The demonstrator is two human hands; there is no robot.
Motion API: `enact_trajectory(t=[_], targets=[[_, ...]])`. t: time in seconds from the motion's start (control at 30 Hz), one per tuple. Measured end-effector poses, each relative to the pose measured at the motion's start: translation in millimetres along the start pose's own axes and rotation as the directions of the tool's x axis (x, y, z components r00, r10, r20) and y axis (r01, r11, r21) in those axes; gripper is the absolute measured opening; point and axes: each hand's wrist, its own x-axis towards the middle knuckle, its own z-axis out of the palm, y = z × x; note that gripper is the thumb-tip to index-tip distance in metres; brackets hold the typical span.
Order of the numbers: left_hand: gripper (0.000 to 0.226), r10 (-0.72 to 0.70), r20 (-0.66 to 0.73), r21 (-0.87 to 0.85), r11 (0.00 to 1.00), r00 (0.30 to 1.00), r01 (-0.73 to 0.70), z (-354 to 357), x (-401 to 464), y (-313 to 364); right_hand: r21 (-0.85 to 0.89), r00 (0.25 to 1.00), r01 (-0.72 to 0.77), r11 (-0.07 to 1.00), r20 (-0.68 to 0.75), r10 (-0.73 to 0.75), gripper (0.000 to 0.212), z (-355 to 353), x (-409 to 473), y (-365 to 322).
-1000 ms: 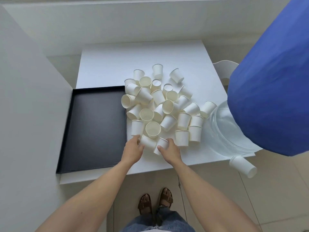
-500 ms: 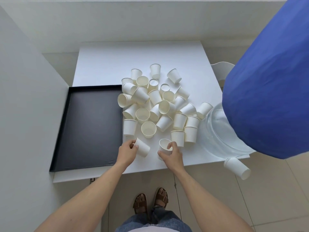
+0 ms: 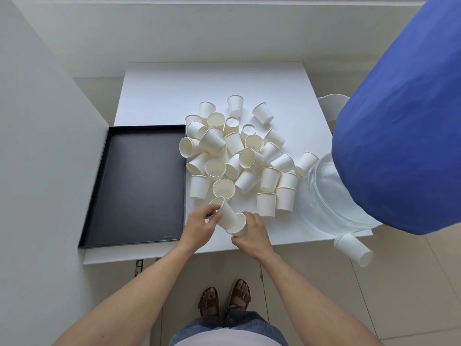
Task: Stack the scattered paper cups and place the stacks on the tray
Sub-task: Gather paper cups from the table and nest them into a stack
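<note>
One paper cup (image 3: pixel 225 214) is gripped by the left hand (image 3: pixel 199 224), a second cup (image 3: pixel 239 227) by the right hand (image 3: pixel 252 232); rims should be aligned before nesting.

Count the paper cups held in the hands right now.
2. The left hand holds a tilted cup, its base at the mouth of the second cup, which the right hand holds. Fingers could hide another nested inside, though none shows.

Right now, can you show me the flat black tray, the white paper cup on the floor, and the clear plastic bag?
flat black tray (image 3: pixel 139 186), head view, on its bare inside bottom.
white paper cup on the floor (image 3: pixel 353 248), head view, on its side wall.
clear plastic bag (image 3: pixel 324 193), head view, on its crinkled middle.
</note>
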Motion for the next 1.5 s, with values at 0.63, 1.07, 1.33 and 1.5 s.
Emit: enact_trajectory(t=[0.63,1.07,1.33,1.5], targets=[[0.032,0.189,0.428,0.225,0.925,0.884,-0.307,29,4,2,0.29,1.0,-0.017,0.957,-0.002,0.018,0.05,-8,6,-21],[0.049,0.042,0.252,0.793,0.564,0.967,-0.231,26,70,-5,0.23,0.976,-0.191,0.954,-0.061,0.21,0.065,-23,2,17],[0.013,0.104,0.086,0.756,0.642,0.991,-0.133,26,66,-7,0.123,0.984,-0.175,0.977,0.0,0.176,0.065,-24,8,18],[0.011,0.136,-0.114,0.349,0.933,0.984,-0.088,24,47,1,0.044,0.987,-0.157,0.987,0.024,0.156,0.064,-23,13,8]])
